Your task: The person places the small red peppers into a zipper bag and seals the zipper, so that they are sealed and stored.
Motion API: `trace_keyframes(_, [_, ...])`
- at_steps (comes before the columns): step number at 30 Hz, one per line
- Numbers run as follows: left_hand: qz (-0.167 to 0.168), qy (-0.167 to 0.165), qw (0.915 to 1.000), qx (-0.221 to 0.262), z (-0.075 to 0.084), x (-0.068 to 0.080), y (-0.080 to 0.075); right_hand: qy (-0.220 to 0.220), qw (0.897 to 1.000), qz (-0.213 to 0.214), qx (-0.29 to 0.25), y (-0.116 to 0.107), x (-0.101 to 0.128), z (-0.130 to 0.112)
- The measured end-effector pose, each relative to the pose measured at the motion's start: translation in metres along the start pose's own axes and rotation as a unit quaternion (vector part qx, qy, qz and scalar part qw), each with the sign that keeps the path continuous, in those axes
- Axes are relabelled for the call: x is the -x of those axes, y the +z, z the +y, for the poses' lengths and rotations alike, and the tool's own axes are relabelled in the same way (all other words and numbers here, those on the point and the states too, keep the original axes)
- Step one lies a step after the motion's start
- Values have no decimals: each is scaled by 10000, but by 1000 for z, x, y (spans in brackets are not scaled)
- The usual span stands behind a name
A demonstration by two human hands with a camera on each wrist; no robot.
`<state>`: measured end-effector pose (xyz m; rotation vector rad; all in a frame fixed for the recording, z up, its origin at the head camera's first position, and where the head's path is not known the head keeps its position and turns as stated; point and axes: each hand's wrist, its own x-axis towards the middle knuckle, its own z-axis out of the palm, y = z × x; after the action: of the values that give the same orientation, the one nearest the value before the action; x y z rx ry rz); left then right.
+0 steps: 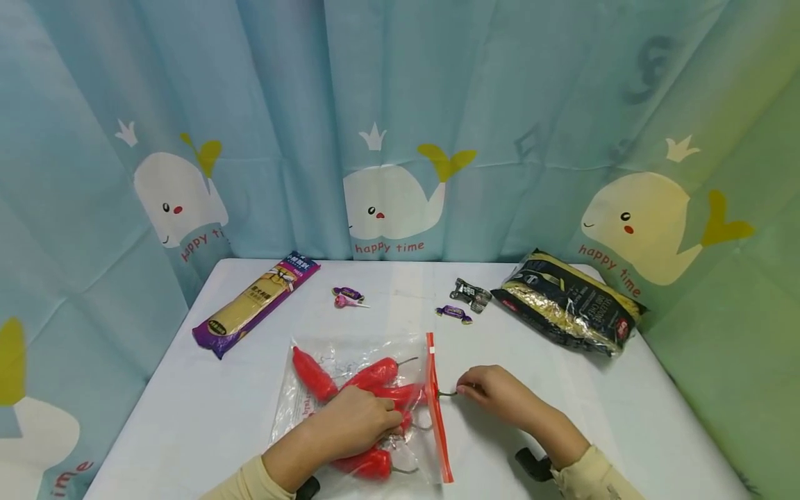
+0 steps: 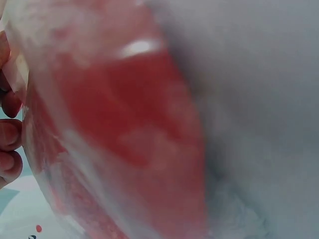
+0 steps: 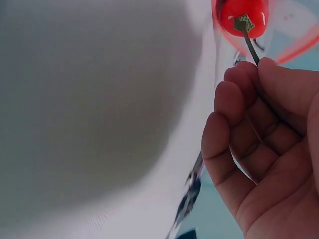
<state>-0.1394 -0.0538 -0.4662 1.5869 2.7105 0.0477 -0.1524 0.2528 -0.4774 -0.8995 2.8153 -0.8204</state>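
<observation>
— What are your hands doing?
— My right hand is pinching a red pepper's thin stem at the bag's mouth; my left hand is pressing down, fingers curled, on the crinkly clear zip bag mid-table.
— And inside?
— Glossy, tapered peppers are lying there.

A blurred red pepper inside clear plastic bag is filling the frame (fingers are touching its left edge).
</observation>
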Motion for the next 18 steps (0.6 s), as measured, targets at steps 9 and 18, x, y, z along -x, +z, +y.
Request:
trace_keyframes(9, [47, 5, 10000, 32, 0, 0, 0, -464, 9989, -63, -92, 23, -19, -13])
trace_keyframes(18, [199, 29, 9998, -59, 1, 3, 0, -678, 9976, -31, -159, 32, -29, -18])
